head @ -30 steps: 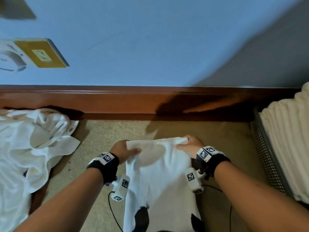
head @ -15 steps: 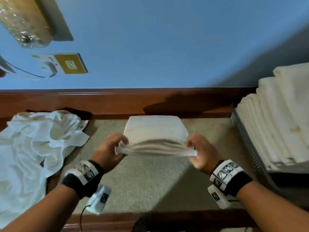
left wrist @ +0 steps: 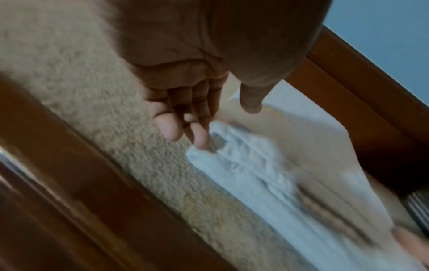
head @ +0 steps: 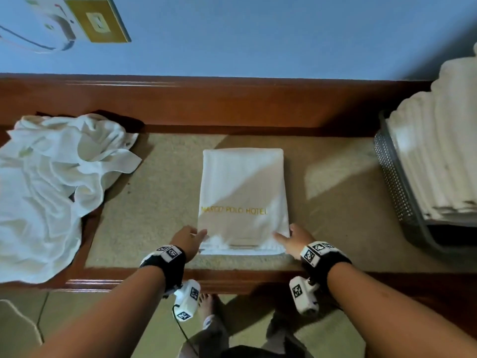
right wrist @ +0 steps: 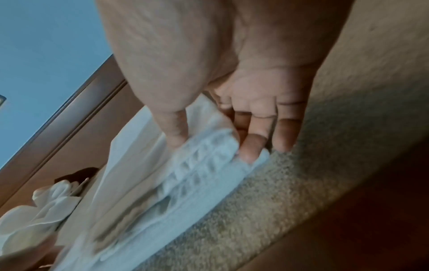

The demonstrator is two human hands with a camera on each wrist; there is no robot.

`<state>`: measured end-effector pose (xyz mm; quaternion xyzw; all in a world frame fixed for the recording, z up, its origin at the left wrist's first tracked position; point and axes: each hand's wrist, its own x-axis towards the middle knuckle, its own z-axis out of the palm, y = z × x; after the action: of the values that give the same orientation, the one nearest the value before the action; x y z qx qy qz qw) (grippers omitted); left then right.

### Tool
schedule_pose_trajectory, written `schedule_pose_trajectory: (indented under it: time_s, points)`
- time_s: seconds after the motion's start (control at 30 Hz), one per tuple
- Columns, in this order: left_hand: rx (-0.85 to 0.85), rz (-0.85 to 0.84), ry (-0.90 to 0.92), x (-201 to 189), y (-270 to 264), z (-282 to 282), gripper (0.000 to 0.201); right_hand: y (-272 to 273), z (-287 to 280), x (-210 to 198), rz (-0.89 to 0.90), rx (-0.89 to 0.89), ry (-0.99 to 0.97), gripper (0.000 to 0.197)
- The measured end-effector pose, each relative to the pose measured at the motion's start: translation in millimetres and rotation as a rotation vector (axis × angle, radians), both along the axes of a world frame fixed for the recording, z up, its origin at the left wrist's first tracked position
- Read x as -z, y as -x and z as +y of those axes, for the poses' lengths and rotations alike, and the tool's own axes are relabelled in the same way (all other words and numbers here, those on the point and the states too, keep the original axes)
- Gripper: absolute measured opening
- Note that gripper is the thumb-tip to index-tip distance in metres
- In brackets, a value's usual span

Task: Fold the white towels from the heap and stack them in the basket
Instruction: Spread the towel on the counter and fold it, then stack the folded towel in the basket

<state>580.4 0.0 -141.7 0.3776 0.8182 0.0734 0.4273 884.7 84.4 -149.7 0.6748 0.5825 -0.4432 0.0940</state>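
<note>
A folded white towel (head: 242, 192) with gold lettering lies flat on the beige carpeted ledge (head: 160, 202). My left hand (head: 189, 240) is at its near left corner, fingers straight, tips touching the layered edge (left wrist: 232, 157). My right hand (head: 289, 237) is at the near right corner; its thumb lies on top and its fingers sit against the lower layers, pinching the corner (right wrist: 209, 146). The heap of unfolded white towels (head: 46, 182) lies at the left. The metal mesh basket (head: 392, 177) stands at the right, holding a tall stack of folded towels (head: 438, 151).
A wooden backboard (head: 232, 104) runs behind the ledge under a blue wall. The ledge's wooden front rim (head: 232, 280) is just below my wrists. A gold wall socket with a plug (head: 98, 19) sits at the upper left. My foot (head: 206, 306) stands on the floor below.
The folded towel, held up off the ledge by both hands half a second ago, now lies flat on the carpet. My left fingers have straightened off it.
</note>
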Motion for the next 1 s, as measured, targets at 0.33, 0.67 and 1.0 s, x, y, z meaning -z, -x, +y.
schedule_pose_trajectory:
  time_s: [0.33,0.67,1.0]
  points:
    - [0.135,-0.050,0.111,-5,-4,-11,0.023,1,-4,-13,-0.101,0.106,-0.043,0.052]
    - [-0.432,-0.519,-0.021,-6,-20,21,0.042,26,9,-23,0.272,0.493,0.175,0.055]
    - [-0.409,-1.111,-0.282,-175,-76,121,0.059,-48,79,-212,0.510,0.463,-0.155,0.015]
